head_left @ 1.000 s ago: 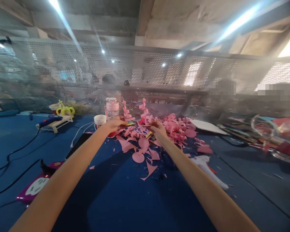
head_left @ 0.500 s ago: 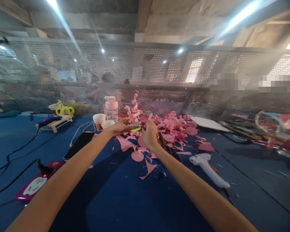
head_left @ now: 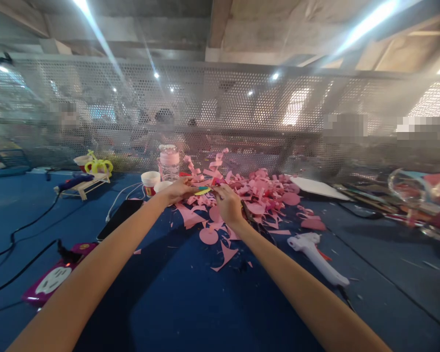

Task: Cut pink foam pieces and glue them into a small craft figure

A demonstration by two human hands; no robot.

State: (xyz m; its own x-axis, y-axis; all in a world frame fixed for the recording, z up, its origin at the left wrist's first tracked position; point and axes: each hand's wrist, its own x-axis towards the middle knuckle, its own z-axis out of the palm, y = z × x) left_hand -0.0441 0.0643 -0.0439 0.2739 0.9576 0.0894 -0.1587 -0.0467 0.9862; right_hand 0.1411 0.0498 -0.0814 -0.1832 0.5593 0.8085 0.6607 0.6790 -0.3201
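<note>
My left hand [head_left: 178, 189] pinches a small flat yellow and green paper disc [head_left: 204, 190] above the blue table [head_left: 176, 303]. From the right, my right hand [head_left: 228, 203] meets it, fingertips closed on the disc's near edge and the curly pink paper strips [head_left: 210, 168] rising from it. Both hands hover over a heap of pink paper scraps [head_left: 260, 193] and cut pink circles [head_left: 209, 236]. What my right palm holds beyond the strips is hidden.
A white glue gun [head_left: 315, 252] lies right of my right forearm. A phone [head_left: 119, 218], paper cups [head_left: 150, 182], a pink bottle [head_left: 169, 162] and cables sit left. A purple power strip [head_left: 55, 279] lies near left. Perforated mesh [head_left: 242, 112] closes the back, with people behind it.
My right hand moved left and nearer to meet the left hand at the disc, uncovering the glue gun. The pink curls shifted as the piece was turned.
</note>
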